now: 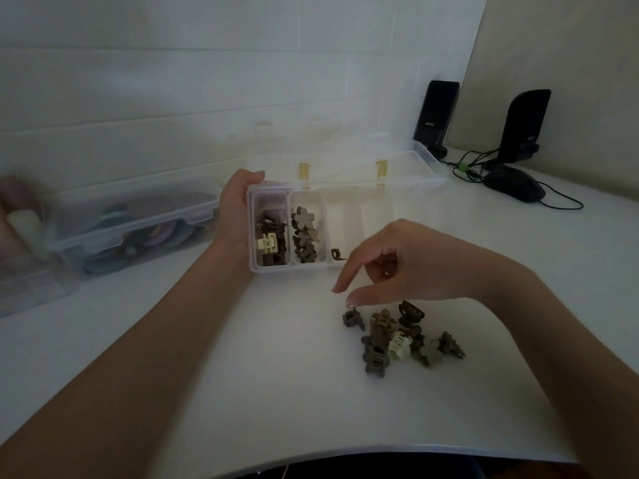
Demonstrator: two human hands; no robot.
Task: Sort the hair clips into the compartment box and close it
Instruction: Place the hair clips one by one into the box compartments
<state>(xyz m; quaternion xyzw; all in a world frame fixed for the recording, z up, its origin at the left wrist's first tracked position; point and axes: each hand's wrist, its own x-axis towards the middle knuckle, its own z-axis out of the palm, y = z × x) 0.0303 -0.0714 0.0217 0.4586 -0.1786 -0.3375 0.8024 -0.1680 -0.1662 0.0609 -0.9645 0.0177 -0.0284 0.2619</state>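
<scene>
A clear compartment box (pixel 252 229) lies on the white table with its lid (pixel 408 167) open toward the wall. Its leftmost compartment holds several dark clips and a cream one (pixel 267 244). The second holds flower-shaped clips (pixel 303 217). One small brown clip (pixel 337 254) lies in the third. My left hand (pixel 235 205) grips the box's left end. A pile of loose brown, grey and cream hair clips (pixel 397 337) lies in front of the box. My right hand (pixel 397 267) hovers over the pile, thumb and forefinger apart, thumb tip just above a dark clip (pixel 353 319).
A second clear box (pixel 135 219) with round coloured items stands at the left by the wall, more blurred containers beside it. Two black speakers (pixel 437 115) and a black mouse (pixel 513 183) with cables sit at the back right. The table's front edge (pixel 380 458) curves near me.
</scene>
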